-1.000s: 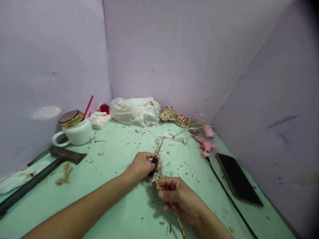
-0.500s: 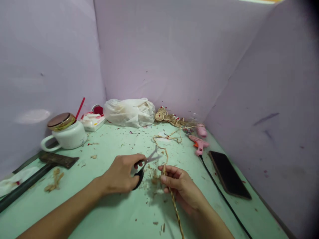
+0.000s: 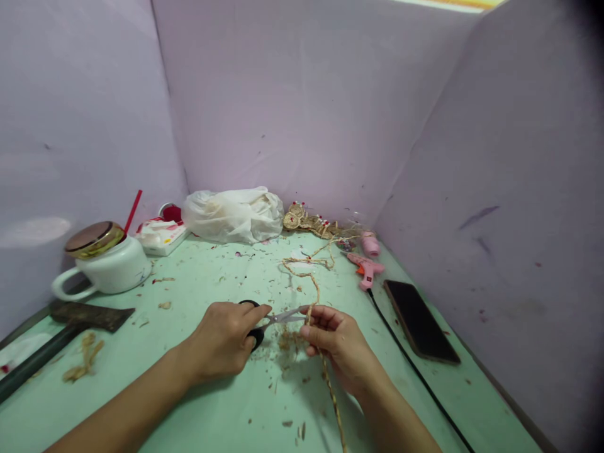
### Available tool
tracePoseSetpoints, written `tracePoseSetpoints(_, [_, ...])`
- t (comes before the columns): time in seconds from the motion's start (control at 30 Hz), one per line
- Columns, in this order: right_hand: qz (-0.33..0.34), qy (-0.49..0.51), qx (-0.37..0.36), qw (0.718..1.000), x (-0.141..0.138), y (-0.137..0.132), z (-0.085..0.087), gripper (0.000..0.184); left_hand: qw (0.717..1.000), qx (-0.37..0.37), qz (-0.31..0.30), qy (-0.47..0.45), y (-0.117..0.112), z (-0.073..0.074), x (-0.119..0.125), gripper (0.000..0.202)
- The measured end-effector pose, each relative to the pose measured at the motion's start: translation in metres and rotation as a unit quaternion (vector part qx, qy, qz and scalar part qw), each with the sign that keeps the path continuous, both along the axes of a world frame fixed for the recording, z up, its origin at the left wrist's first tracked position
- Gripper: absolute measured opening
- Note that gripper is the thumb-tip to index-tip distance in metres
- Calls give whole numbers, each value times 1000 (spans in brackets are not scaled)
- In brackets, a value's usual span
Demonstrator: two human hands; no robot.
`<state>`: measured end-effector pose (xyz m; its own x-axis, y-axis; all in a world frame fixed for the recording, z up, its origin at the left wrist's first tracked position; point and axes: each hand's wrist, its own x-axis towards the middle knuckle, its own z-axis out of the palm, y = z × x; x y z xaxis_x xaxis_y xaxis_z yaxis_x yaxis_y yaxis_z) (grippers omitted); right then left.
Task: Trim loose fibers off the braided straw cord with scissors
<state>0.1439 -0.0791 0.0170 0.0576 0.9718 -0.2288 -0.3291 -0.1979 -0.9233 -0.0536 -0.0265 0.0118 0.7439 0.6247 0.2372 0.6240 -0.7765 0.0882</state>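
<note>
My left hand is closed around the black handles of a pair of scissors, whose parted blades point right. The blade tips reach the fingers of my right hand, beside a straw-coloured braided cord. My right hand pinches this cord between thumb and fingers. From the pinch the cord runs down to the front edge of the view, and a thinner stretch winds away over the green table. Loose fibre scraps lie under the blades.
Left: a hammer-like tool, a white mug with a gold-rimmed lid, and a small box. Back: a white plastic bag and coiled woven pieces with pins. Right: a pink glue gun, its black cable and a phone.
The scissors have turned from pointing up and right to nearly level, and their blades have come to my right fingers at the cord. The camera view has shifted slightly to the right.
</note>
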Motion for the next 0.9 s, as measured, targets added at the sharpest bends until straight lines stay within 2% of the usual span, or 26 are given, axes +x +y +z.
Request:
tracePoseSetpoints(0.57, [3,-11,-4,1000,-3,0,3,27,997,74,-16,-1,2,-6,-1,45])
tracePoseSetpoints(0.8, [-2,-31,14,999,-4,1,1,37,999,34,-18,2,0,-4,-3,46])
tracePoseSetpoints(0.9, [-4,-34,15,999,-4,1,1,39,998,-33,-18,-46,0,-2,-3,46])
